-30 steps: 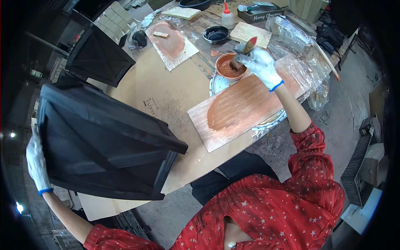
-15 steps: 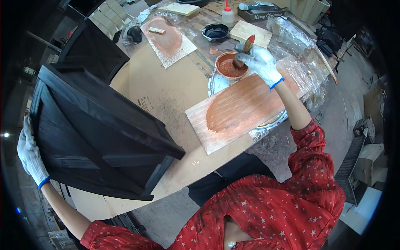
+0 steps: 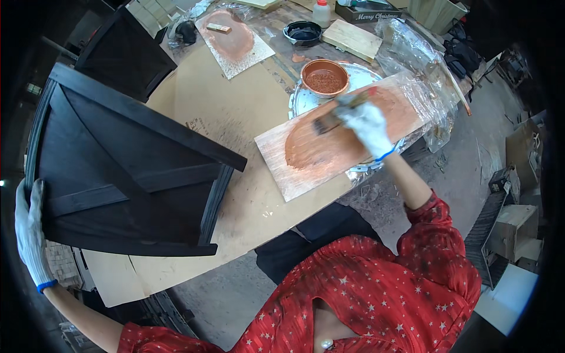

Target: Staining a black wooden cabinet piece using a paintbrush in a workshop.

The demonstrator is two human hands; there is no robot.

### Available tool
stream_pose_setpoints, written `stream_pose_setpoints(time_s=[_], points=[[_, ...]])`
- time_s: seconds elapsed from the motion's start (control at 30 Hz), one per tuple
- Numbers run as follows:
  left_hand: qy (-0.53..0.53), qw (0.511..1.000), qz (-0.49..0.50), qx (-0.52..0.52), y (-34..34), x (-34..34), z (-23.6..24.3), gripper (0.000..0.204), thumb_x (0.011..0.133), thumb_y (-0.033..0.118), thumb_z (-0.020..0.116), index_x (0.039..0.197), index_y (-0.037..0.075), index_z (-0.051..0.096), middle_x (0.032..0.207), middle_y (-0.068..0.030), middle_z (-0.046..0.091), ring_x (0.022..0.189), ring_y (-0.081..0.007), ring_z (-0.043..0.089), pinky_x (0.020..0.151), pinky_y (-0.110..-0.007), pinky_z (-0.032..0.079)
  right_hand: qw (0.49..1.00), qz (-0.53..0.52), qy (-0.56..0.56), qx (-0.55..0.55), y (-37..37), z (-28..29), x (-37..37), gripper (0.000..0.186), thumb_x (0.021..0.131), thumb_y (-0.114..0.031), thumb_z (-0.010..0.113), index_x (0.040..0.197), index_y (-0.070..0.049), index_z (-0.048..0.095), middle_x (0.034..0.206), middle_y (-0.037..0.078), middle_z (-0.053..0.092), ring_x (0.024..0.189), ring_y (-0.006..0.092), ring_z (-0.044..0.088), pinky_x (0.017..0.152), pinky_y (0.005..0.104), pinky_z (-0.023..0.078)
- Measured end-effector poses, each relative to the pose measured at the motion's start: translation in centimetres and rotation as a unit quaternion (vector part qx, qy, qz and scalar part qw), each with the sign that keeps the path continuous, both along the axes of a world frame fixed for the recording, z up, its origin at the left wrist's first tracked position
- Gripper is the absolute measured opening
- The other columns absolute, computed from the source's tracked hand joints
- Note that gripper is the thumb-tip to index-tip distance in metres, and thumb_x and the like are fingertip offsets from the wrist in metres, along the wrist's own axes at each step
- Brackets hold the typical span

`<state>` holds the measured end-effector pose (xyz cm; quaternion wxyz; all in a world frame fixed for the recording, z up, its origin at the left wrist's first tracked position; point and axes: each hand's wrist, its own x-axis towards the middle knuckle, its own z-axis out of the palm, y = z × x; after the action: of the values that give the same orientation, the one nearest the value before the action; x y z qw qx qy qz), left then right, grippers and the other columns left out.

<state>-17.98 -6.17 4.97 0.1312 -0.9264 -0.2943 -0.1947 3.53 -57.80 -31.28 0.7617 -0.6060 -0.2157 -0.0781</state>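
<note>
My left hand (image 3: 30, 235), in a white glove with a blue cuff, grips the outer left side of a black, tapered wooden box (image 3: 82, 153) with crossed slats. The box stands tilted on the table's left part. In my gloved right hand (image 3: 366, 126), somewhat blurred, is a flat paintbrush (image 3: 325, 123), its bristles pointing left. It is over a wooden board (image 3: 376, 156) smeared with reddish-brown paint; whether the bristles touch the board I cannot tell. Just beyond the board, a brown bowl (image 3: 311, 89) of reddish-brown paint rests on a white, paint-marked round stand (image 3: 299, 105).
Another black box (image 3: 120, 59) stands at the far left. Behind lie a paint-stained board (image 3: 229, 44), a black bowl (image 3: 302, 35), a bare wood plank (image 3: 353, 40) and a white bottle (image 3: 321, 15). Crumpled clear plastic (image 3: 421, 65) covers the table's right end.
My right hand has brought the brush out of the paint bowl, toward me and over the board. The black box has turned, its crossed face now more toward me, with my left hand still on it.
</note>
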Motion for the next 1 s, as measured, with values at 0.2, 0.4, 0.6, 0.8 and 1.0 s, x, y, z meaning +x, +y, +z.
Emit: stream_pose_setpoints(time_s=[0.2,0.4,0.6,0.8,1.0], points=[[-0.063,0.995,-0.065,-0.049,0.4,-2.1,-0.6,0.056,0.087,0.046,0.052,0.126,0.005,0.049,0.107,-0.0142,0.060,0.100,-0.0204,0.057,0.091,-0.030,0.040,0.831,-0.300,-0.144,-0.446,-6.2,2.1,2.8,0.021,0.081,-0.020,0.060,0.100,-0.010,0.064,0.090,0.012,0.064,0.078,0.0253,0.064,0.066,0.0349,0.050],[-0.121,0.983,-0.079,-0.111,0.4,-1.5,-1.8,0.053,0.087,0.042,0.058,0.122,0.003,0.054,0.103,-0.0097,0.061,0.098,-0.0138,0.055,0.090,-0.025,0.039,0.828,-0.153,-0.231,-0.487,5.6,3.3,-3.1,0.028,0.074,-0.002,0.056,0.098,-0.016,0.062,0.088,0.003,0.064,0.080,0.0230,0.063,0.065,0.0318,0.050],[-0.126,0.982,-0.106,-0.086,3.5,-1.7,-1.8,0.058,0.086,0.043,0.057,0.127,0.003,0.050,0.105,-0.0105,0.061,0.099,-0.0152,0.055,0.088,-0.026,0.040,0.962,0.017,0.036,-0.269,6.9,4.6,-6.0,0.024,0.080,-0.026,0.063,0.100,-0.013,0.066,0.092,0.005,0.068,0.083,0.0166,0.065,0.072,0.0266,0.049],[-0.107,0.982,-0.142,0.057,1.5,-1.4,-2.2,0.061,0.087,0.048,0.053,0.128,0.003,0.048,0.114,-0.0157,0.058,0.105,-0.0250,0.056,0.091,-0.033,0.041,0.820,-0.319,-0.104,-0.463,-4.6,2.7,1.1,0.020,0.083,-0.019,0.056,0.100,-0.012,0.063,0.090,0.010,0.064,0.083,0.0250,0.063,0.071,0.0342,0.049],[-0.196,0.979,-0.062,-0.003,-4.0,-0.3,-3.0,0.063,0.082,0.052,0.056,0.123,0.005,0.052,0.109,-0.0143,0.061,0.101,-0.0244,0.058,0.087,-0.031,0.043,0.798,-0.093,-0.313,-0.506,3.9,3.7,-5.4,0.021,0.072,-0.007,0.056,0.090,-0.014,0.063,0.085,0.007,0.064,0.078,0.0282,0.061,0.065,0.0366,0.048]])
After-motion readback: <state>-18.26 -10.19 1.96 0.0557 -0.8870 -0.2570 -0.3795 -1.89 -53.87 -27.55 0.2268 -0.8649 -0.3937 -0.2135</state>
